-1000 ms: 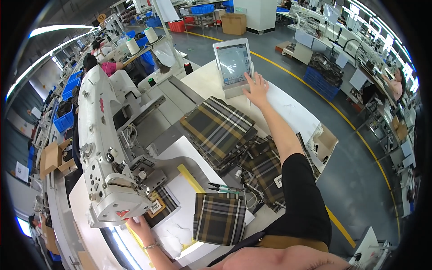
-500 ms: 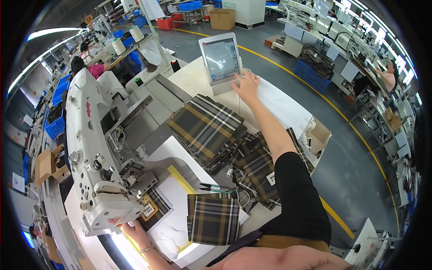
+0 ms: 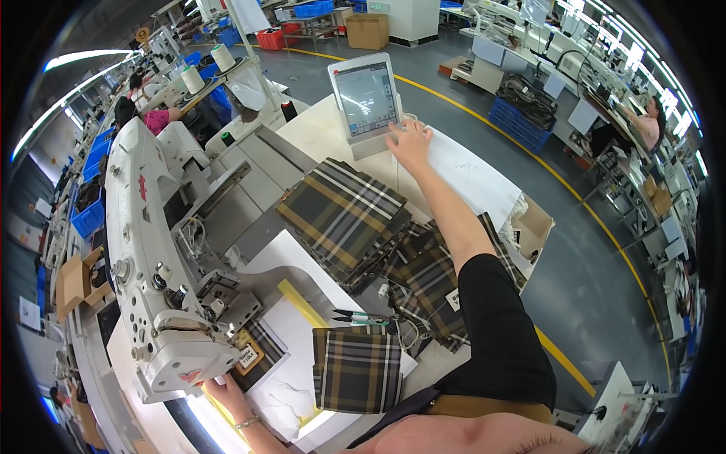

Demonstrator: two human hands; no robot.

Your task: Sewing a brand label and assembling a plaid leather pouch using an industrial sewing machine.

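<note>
At the lower right of a tablet-like control screen [image 3: 366, 98], my right hand [image 3: 411, 144] reaches out with fingers apart, fingertips at the glass. My left hand [image 3: 225, 395] is low beside the white sewing machine head [image 3: 185, 365]; its fingertips are partly hidden there, so its grip is unclear. Close to it, a plaid fabric piece [image 3: 266, 349] lies under the machine with a tan-framed label patch [image 3: 248, 356] on it. A folded plaid piece [image 3: 358, 371] rests nearer me. Beyond are a tall plaid stack [image 3: 344, 216] and looser plaid pieces [image 3: 432, 280] beneath my right arm.
Pens or slim tools [image 3: 361, 316] lie above the folded piece. Yellow tape [image 3: 301, 301] edges the white work surface. An open carton [image 3: 535, 234] stands at the table's right edge. Thread cones [image 3: 193, 79] rise behind the machine. Other people sit at distant stations.
The whole view has shifted slightly left. My right hand stays at the screen's lower corner and my left hand stays by the machine head; the fabric lies as before.
</note>
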